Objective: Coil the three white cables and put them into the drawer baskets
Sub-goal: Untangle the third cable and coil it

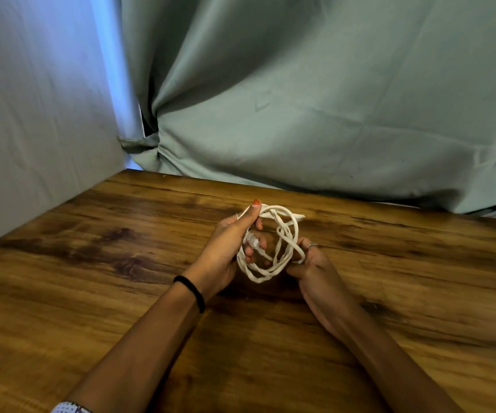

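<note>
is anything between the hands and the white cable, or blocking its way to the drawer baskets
Nothing stands between them: the left hand and right hand both already grip the coiled white cable above the wooden table. The drawer baskets are out of view, so that path cannot be judged.

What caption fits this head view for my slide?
Both hands, left hand and right hand, grip a loosely coiled white cable above the wooden table.

Two bare forearms, a black elastic band (192, 290) around the left wrist, a thin silver ring (312, 245) on a finger of the right hand (311, 265), orange-red polish on the left hand (230, 248) nails, a white dotted sleeve (69, 408) edge at the left arm
</note>
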